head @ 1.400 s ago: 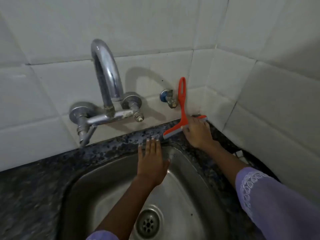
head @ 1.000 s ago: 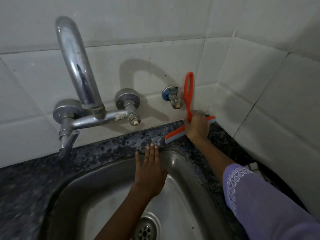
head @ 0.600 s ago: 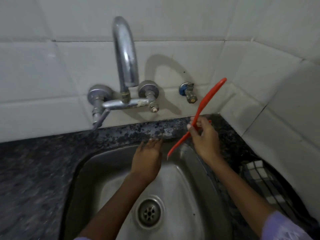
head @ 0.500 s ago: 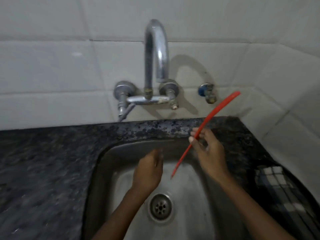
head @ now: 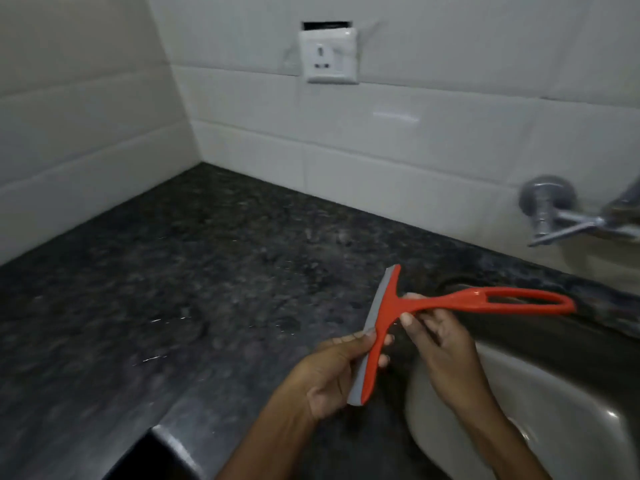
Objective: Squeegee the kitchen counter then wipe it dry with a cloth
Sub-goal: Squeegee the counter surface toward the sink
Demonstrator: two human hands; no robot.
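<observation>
Dark speckled granite counter (head: pixel 194 271) holds a steel sink (head: pixel 540 403).

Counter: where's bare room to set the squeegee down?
The dark counter lies bare from the tiled corner to the sink. It is crowded only at the sink edge, where both hands hold the squeegee.

Both my hands raised, forearms bare.
My left hand (head: pixel 329 372) pinches with thumb over curled fingers; my right hand (head: pixel 438 344) sits just beside it, fingertips closed in a light grip.

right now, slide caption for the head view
Both hands hold a red squeegee above the dark granite counter, beside the sink.
</observation>
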